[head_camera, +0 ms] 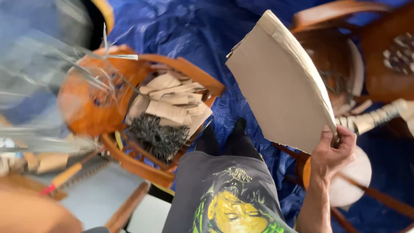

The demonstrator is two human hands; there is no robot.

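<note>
My right hand [334, 151] grips the lower corner of a large flat piece of brown cardboard [280, 86] and holds it up over the blue tarp [194, 26]. At the left, a blurred clear plastic film [43, 73] hangs close to the camera, over a round orange wooden seat [90, 99]. A blurred skin-toned shape [34, 213] at the bottom left may be my left arm; no fingers can be made out. My dark-socked feet [224, 138] stand on the tarp.
A wooden chair frame [189, 71] holds several torn cardboard scraps [172, 103] and a dark shredded bundle [157, 138]. More wooden chairs [345, 51] stand at the upper right, above a white round pad [353, 181]. An orange-handled tool [64, 177] lies at the lower left.
</note>
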